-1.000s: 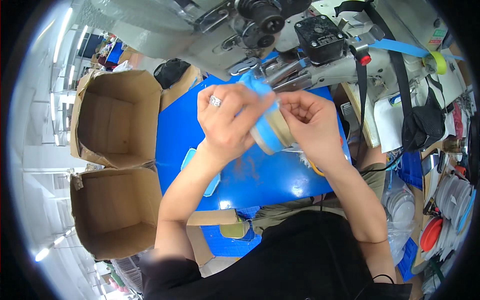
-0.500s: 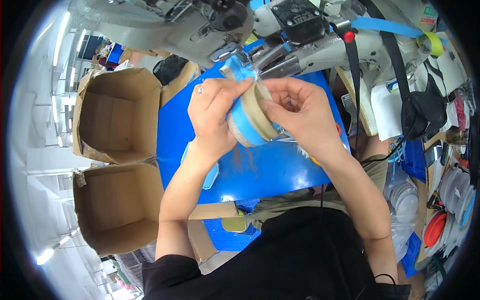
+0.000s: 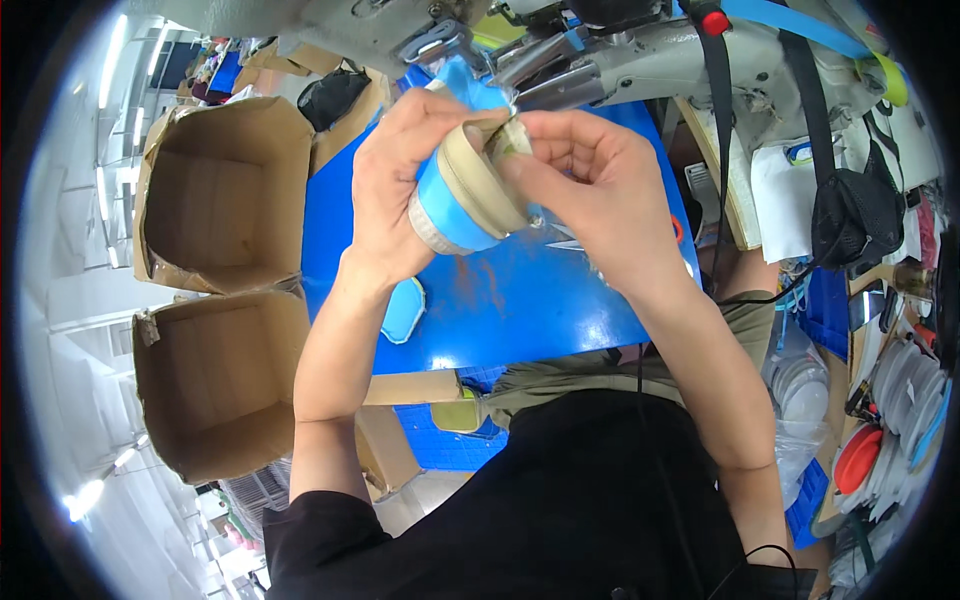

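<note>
Both my hands hold a ring-shaped fabric band [image 3: 448,209], blue with a beige zipper-like strip and a pale lower edge. It is tilted over the blue table, just below the sewing machine [image 3: 640,75]. My left hand [image 3: 390,180] wraps round its left side, fingers closed at the upper rim. With thumb and fingertips, my right hand [image 3: 595,185] pinches the beige edge at the upper right. Blue fabric [image 3: 468,85] lies behind the band, near the machine's metal parts; whether it joins the band I cannot tell.
On the blue table [image 3: 540,310] lie a flat blue piece with a pale-edged outline [image 3: 404,310] and pointed metal blades [image 3: 565,240]. Two open cardboard boxes [image 3: 225,200] stand at left. A black strap [image 3: 722,130] hangs at right, near a black pouch [image 3: 860,215].
The view has shifted, and the band appears higher and further left. Its rim is turned more toward me, showing more of the inside. Both hands keep hold of it.
</note>
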Tool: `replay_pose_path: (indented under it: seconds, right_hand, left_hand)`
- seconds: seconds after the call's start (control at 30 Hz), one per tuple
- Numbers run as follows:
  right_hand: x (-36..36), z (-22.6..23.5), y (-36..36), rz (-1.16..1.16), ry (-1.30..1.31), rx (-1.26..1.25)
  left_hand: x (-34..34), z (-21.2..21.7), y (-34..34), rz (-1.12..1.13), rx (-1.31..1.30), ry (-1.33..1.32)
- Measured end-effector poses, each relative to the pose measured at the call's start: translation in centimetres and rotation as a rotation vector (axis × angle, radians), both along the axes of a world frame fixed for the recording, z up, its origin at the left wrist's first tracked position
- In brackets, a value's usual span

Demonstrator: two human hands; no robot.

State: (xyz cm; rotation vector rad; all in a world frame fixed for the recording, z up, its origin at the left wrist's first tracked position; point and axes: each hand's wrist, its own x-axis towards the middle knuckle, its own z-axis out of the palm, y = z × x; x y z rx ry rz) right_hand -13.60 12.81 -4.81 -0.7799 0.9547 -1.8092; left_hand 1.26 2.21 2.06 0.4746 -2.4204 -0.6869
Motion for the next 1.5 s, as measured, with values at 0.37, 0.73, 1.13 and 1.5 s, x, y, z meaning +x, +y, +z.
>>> replay_pose_path:
  seconds: [0.37,0.73,1.13,1.5]
  right_hand:
    - [0.8,1.3,-1.2,-0.07,-0.081,0.043]
    - [0.7,0.7,-2.1,-0.153,0.052,-0.013]
    - [1.1,-2.2,-1.8,-0.275,0.413,-0.018]
    - [1.5,-3.4,-2.1,-0.404,0.525,-0.058]
  left_hand:
    - [-0.2,0.8,-0.5,0.043,-0.491,-0.135]
    - [0.8,-1.1,-1.9,0.13,0.459,0.212]
    - [2.4,-1.3,1.7,0.109,1.498,0.439]
    - [-0.4,-1.8,2.0,0.252,1.175,0.314]
